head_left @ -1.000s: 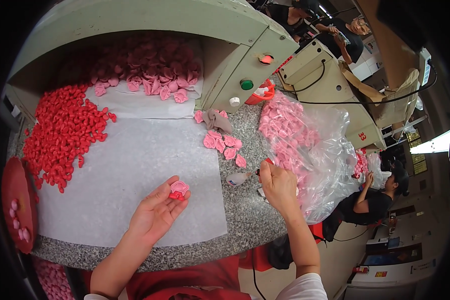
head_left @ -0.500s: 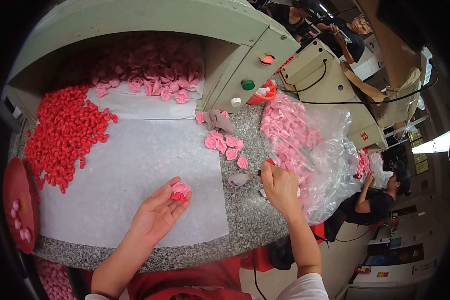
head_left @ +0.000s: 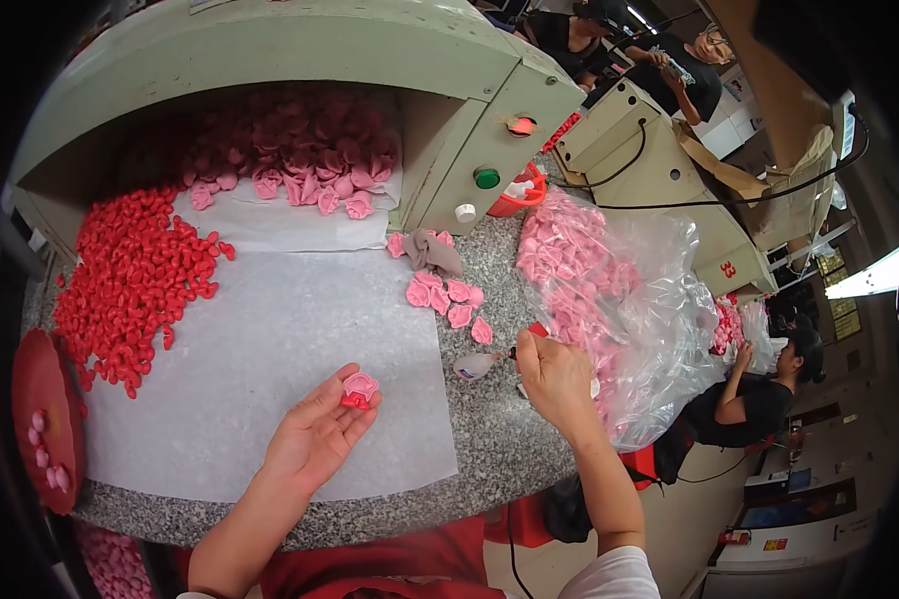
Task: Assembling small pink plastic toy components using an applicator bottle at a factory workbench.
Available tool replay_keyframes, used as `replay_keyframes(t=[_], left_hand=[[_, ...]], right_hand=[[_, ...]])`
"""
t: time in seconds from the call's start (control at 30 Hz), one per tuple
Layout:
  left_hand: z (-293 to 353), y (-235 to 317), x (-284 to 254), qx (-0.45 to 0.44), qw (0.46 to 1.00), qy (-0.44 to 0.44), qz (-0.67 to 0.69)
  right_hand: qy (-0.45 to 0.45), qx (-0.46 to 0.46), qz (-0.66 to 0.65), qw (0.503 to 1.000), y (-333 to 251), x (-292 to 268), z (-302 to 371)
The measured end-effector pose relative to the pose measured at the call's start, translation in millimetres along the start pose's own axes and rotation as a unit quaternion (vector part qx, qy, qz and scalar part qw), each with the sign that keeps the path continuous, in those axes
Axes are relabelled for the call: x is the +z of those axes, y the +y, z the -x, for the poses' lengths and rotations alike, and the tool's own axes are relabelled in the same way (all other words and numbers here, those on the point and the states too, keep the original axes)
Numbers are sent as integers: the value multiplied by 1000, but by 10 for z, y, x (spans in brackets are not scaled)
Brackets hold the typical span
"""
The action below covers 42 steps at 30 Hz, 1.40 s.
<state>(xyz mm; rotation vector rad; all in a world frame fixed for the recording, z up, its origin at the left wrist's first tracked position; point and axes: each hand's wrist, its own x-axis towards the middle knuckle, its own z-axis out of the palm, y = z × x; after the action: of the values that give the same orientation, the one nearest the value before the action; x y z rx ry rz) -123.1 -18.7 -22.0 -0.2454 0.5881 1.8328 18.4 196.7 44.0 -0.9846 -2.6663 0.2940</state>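
Fingers of the left hand (head_left: 320, 426) narrowly hold a pink-and-red flower (head_left: 361, 384) above the paper (head_left: 240, 349); those of the right hand (head_left: 559, 374) curl beside a bottle (head_left: 474, 367), their grip unclear. A light pinch at the flower's base would probably spare its edges. The surface (head_left: 504, 429) is speckled stone, the paper flat and pale, the bag (head_left: 664, 290) crinkled plastic, the bottle rounded, the flower wavy-edged.

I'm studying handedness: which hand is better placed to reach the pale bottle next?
Probably the right hand: it's beside the bottle, though whether it grips anything is unclear. The left hand is farther away, holding a pink flower piece.
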Motion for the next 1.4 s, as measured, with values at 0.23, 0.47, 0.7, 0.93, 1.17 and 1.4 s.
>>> replay_keyframes(t=[0.23, 0.47, 0.7, 0.93, 1.17, 1.4], left_hand=[[-19, 71, -42, 0, 1000, 4, -2], [-92, -14, 35, -12, 1000, -19, 7], [-84, 2, -128, -11, 999, -20, 30], [-124, -16, -95, -6, 999, -12, 37], [-234, -26, -165, 0, 999, -47, 5], [-215, -14, -334, -6, 997, -80, -12]], right_hand=[[8, -19, -13, 1000, -42, 61, -52], [33, 40, 1, 999, 293, 149, -139], [285, -42, 5, 958, 458, 571, -156], [96, 41, -288, 952, 280, 700, 460], [142, 62, -222, 963, 203, 808, 426], [137, 133, -463, 866, 112, 619, 1013]])
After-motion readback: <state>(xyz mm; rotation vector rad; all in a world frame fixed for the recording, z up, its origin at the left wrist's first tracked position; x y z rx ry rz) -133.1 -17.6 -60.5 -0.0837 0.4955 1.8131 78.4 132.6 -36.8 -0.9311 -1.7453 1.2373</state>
